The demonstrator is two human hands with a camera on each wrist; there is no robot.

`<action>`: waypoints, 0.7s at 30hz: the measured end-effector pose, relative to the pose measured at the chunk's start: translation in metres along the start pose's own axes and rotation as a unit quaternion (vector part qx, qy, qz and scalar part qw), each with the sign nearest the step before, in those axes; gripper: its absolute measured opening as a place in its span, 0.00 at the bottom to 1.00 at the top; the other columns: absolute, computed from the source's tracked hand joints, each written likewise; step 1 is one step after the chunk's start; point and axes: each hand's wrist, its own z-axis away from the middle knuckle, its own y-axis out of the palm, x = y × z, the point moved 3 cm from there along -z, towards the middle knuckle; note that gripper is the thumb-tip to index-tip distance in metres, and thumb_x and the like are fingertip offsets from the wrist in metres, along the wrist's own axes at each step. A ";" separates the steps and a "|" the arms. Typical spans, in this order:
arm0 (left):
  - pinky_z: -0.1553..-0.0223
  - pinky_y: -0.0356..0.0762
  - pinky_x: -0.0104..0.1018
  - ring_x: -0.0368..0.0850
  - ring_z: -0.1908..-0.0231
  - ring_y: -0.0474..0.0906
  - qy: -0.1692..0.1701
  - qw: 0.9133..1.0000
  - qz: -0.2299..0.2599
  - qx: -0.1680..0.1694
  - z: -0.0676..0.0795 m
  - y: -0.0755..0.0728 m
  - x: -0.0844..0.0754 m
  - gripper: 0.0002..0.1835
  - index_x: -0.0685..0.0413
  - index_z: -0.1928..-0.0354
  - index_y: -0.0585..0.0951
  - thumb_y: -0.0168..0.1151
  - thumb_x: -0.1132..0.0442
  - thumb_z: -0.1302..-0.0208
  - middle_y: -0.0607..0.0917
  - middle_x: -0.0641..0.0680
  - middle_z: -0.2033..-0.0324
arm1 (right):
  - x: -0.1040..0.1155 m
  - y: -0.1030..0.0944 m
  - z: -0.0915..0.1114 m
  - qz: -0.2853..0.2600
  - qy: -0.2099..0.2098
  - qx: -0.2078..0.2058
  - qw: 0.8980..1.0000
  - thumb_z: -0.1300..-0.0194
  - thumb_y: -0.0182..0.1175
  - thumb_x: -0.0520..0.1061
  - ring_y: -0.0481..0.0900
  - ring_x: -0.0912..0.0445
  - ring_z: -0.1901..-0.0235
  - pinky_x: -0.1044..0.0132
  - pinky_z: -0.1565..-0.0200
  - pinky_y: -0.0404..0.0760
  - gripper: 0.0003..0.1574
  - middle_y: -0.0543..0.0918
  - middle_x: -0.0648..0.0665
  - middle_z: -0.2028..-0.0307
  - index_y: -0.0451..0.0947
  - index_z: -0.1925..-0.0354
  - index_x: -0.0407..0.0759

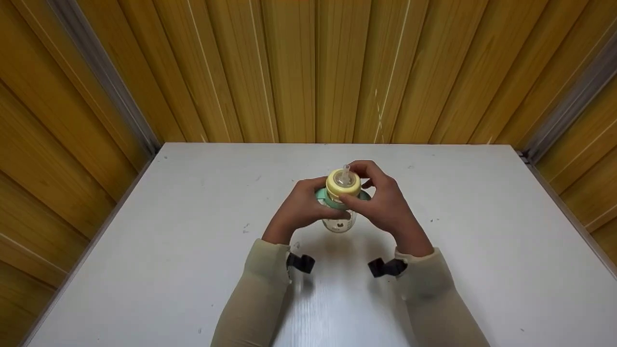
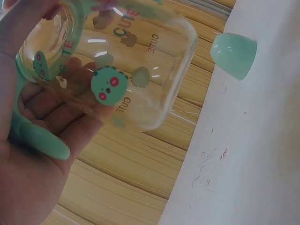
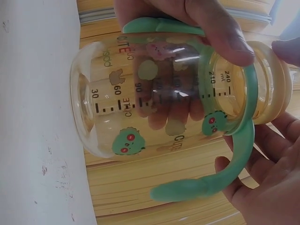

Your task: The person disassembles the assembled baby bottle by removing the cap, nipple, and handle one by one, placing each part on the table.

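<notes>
A clear baby bottle (image 1: 339, 225) is held over the table between both hands, its teat (image 1: 346, 174) pointing up. My left hand (image 1: 302, 205) grips the bottle body just under the green handle ring (image 3: 250, 93). The thumb lies across the front, the fingers behind the glassy wall. My right hand (image 1: 383, 200) holds the yellow collar (image 1: 342, 188) at the top, thumb on the near side and fingers on the far side. A curved green handle (image 3: 206, 185) sticks out from the ring. The bottle looks empty, with printed cartoon faces and a measuring scale.
A rounded green cap (image 2: 234, 54) stands on the white table (image 1: 168, 241) in the left wrist view. In the head view I cannot make it out clearly. Yellow wood-patterned panels (image 1: 299, 72) wall in the table's back and sides.
</notes>
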 end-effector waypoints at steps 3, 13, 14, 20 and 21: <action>0.54 0.80 0.37 0.40 0.57 0.81 -0.002 1.000 -0.002 0.001 0.000 0.000 0.000 0.32 0.35 0.47 0.82 0.80 0.47 0.60 0.85 0.38 0.57 | 0.000 -0.001 0.000 0.000 0.000 -0.001 1.000 0.44 0.70 0.50 0.73 0.56 0.47 0.55 0.48 0.71 0.32 0.78 0.49 0.47 0.70 0.43 0.47; 0.53 0.79 0.37 0.39 0.56 0.80 -0.013 1.000 -0.015 0.001 -0.001 -0.003 0.004 0.37 0.36 0.43 0.79 0.80 0.44 0.61 0.84 0.38 0.55 | -0.001 -0.005 0.000 0.002 -0.001 -0.013 1.000 0.44 0.70 0.49 0.74 0.56 0.46 0.55 0.48 0.71 0.32 0.79 0.51 0.47 0.71 0.43 0.48; 0.53 0.79 0.36 0.39 0.56 0.80 -0.015 1.000 -0.015 0.001 -0.001 -0.003 0.004 0.38 0.36 0.43 0.79 0.80 0.43 0.62 0.84 0.38 0.55 | -0.001 -0.006 0.000 0.001 -0.001 -0.014 1.000 0.44 0.70 0.49 0.74 0.56 0.46 0.55 0.48 0.71 0.32 0.79 0.51 0.47 0.71 0.43 0.48; 0.52 0.79 0.37 0.40 0.54 0.79 -0.016 1.000 -0.012 0.001 -0.001 -0.005 0.007 0.40 0.36 0.41 0.78 0.80 0.42 0.62 0.84 0.40 0.52 | -0.002 -0.008 0.000 -0.001 0.001 -0.020 1.000 0.44 0.70 0.50 0.74 0.56 0.46 0.54 0.48 0.71 0.32 0.79 0.51 0.47 0.70 0.43 0.48; 0.51 0.79 0.38 0.40 0.54 0.79 -0.016 1.000 -0.012 0.001 -0.001 -0.006 0.007 0.40 0.36 0.41 0.78 0.80 0.42 0.62 0.84 0.41 0.52 | -0.003 -0.008 -0.001 0.000 0.000 -0.020 1.000 0.44 0.70 0.50 0.75 0.56 0.46 0.54 0.48 0.71 0.32 0.79 0.51 0.47 0.71 0.43 0.48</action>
